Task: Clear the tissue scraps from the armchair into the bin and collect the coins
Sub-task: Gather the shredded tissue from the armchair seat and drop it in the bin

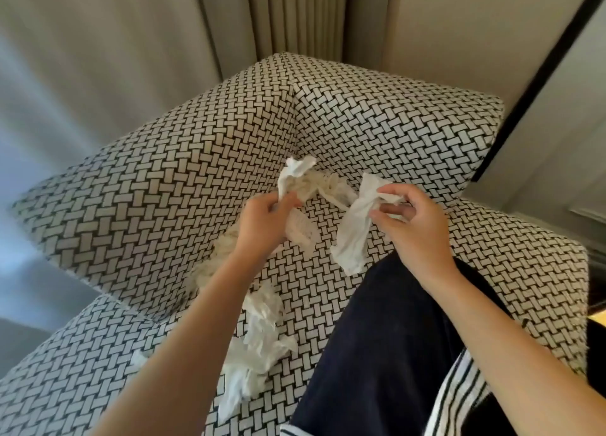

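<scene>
Mid-frame, a tissue wad [296, 181] is gripped by the left hand [264, 225] — a tissue sheet [352, 239] pinched by the right hand [414, 230].

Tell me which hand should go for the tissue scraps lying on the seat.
Probably the left hand: the loose scraps lie on the armchair seat just under its forearm. The right hand is above the dark trouser leg, farther from them, though both hold tissue.

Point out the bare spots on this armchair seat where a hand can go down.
Bare: the seat strip between the loose tissue scraps and the leg. Crowded: along the chair's left side, where scraps pile up.
</scene>
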